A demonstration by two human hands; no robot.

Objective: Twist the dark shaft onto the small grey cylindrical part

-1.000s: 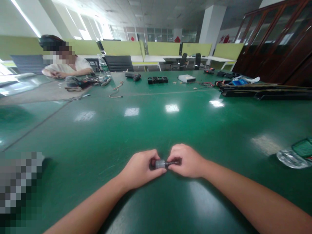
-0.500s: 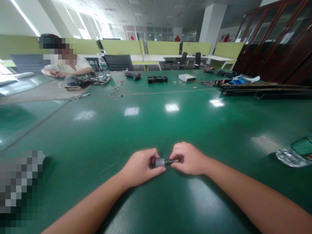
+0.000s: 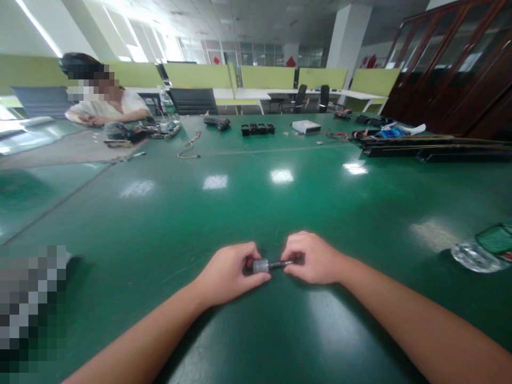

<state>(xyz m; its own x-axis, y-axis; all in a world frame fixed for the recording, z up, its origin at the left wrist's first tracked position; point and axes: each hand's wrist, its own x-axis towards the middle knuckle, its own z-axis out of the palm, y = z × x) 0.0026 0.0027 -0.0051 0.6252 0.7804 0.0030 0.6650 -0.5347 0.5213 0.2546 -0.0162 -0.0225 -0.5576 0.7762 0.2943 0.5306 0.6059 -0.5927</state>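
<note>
My left hand (image 3: 229,272) is closed round the left end of a small grey cylinder (image 3: 261,265), low over the table. From its right side a thin dark shaft (image 3: 276,264) runs in line towards my right hand (image 3: 311,258). The fingertips of the right hand pinch the far tip of this shaft, which looks metallic there. A reddish bit shows inside the left grip, but its shape is hidden by the fingers. What exact kind of tool or part this is, I cannot make out.
The green tabletop (image 3: 192,213) reflects ceiling lights. A plastic bottle (image 3: 478,256) lies at right. Across the table are a power drill (image 3: 217,124), a black block (image 3: 258,129), a white box (image 3: 306,127), a cable (image 3: 191,146) and black rails (image 3: 436,146). Another person (image 3: 108,104) sits at far left.
My hands have drawn slightly apart. More of the dark shaft shows between the grey cylinder and the right fingertips. The view has shifted a little.
</note>
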